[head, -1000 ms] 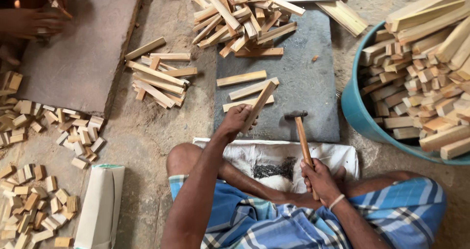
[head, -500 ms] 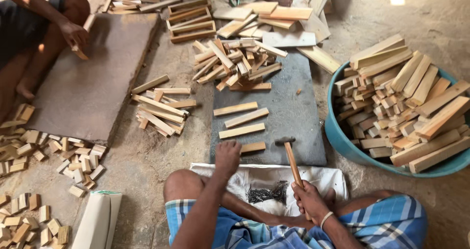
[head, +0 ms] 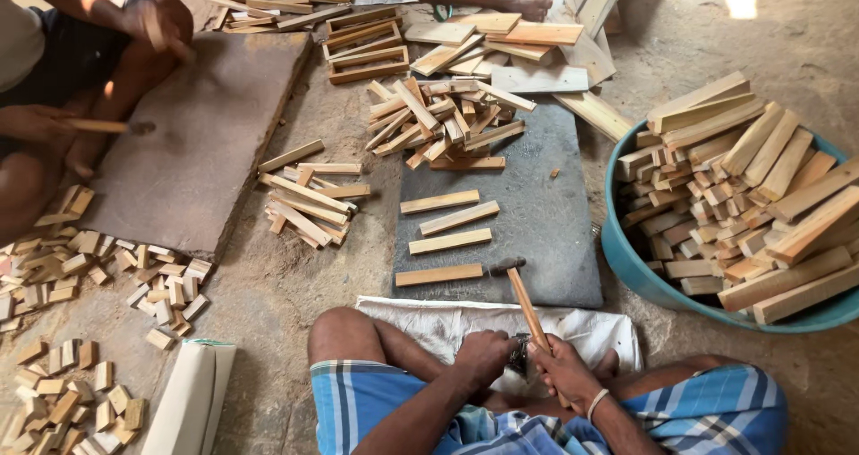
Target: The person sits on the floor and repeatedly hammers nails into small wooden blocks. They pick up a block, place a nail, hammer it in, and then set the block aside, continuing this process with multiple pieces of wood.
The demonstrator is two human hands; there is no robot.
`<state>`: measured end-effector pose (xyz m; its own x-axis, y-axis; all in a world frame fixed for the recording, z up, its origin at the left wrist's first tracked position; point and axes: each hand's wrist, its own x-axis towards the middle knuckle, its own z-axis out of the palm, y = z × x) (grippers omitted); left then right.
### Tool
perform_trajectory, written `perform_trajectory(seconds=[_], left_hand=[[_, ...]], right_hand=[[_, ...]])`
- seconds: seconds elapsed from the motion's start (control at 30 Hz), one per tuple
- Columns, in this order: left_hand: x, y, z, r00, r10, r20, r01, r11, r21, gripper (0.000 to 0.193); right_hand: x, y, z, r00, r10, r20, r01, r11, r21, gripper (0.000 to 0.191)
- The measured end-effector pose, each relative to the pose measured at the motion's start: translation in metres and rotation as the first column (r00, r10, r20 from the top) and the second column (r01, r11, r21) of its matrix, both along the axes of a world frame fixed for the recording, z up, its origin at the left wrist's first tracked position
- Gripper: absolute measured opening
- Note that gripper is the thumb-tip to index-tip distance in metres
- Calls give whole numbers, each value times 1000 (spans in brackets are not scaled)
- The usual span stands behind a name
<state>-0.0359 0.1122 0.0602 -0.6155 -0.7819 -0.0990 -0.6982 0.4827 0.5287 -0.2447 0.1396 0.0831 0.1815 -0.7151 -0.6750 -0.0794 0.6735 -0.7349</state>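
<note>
Dark stone slab (head: pixel 546 231) on floor, carrying wooden slats (head: pixel 446 238)

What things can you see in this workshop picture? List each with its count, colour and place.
wooden strips: four, pale, laid on slab
stone slab: one, dark grey, centre floor
strip pile: one, pale, slab's far end
tub: one, teal, right, full of strips
small blocks: many, pale, left floor
brown slab: one, left, by a co-worker
white cloth: one, under the legs
hammer: one, wooden handle
right hand: grips the hammer
left hand: beside it, over the lap
</note>
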Motion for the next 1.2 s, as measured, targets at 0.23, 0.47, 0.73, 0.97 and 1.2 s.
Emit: perform_trajectory(seconds=[0.23,0.47,0.73,0.97,1.2], left_hand=[[-2,4,11,982,163,-93,-159,986,42,17],[3,0,6,972,201,-119,-182,971,153,23],[4,-4,-6,982,184,-39,-180,980,84,20],[5,-3,14,971,185,-150,-170,979,111,23],[6,0,12,960,204,-194,-187,977,105,17]], right_hand=[[1,0,2,999,30,13,-30,1000,4,30],[-2,-4,3,998,-67,15,67,998,11,30],[-4,-4,-6,998,-63,30,62,998,23,29],[-4,-5,-16,998,-51,33,50,998,45,33],[-3,-5,-18,998,-64,-3,64,995,76,33]])
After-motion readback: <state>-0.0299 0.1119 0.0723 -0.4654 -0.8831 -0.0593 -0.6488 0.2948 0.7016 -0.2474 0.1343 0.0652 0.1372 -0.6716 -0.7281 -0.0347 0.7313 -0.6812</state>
